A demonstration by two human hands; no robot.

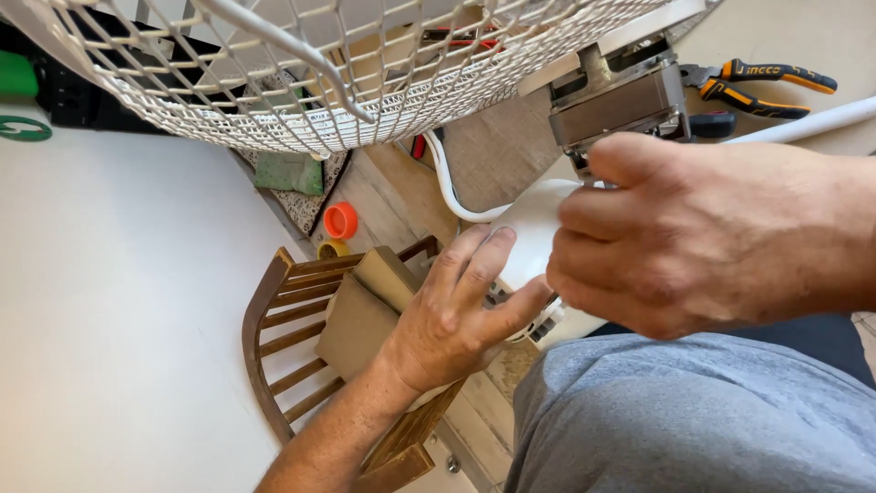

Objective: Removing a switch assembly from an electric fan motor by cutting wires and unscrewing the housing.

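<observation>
A white fan lies across my lap, its wire grille (301, 82) at the top and its bare metal motor block (620, 96) at the upper right. My left hand (456, 310) presses its fingers against the white plastic housing (529, 228) below the motor. My right hand (703, 237) is closed around the same housing from the right, just under the motor block. What my right fingers pinch is hidden. A white cable (447, 187) curves out from the housing.
Orange-handled pliers (757, 87) lie at the upper right near a white tube (803, 123). A wooden chair (301, 347) with a cardboard box (360, 319) stands below. An orange cap (340, 220) lies on the floor. My grey-clad knee (693, 420) fills the lower right.
</observation>
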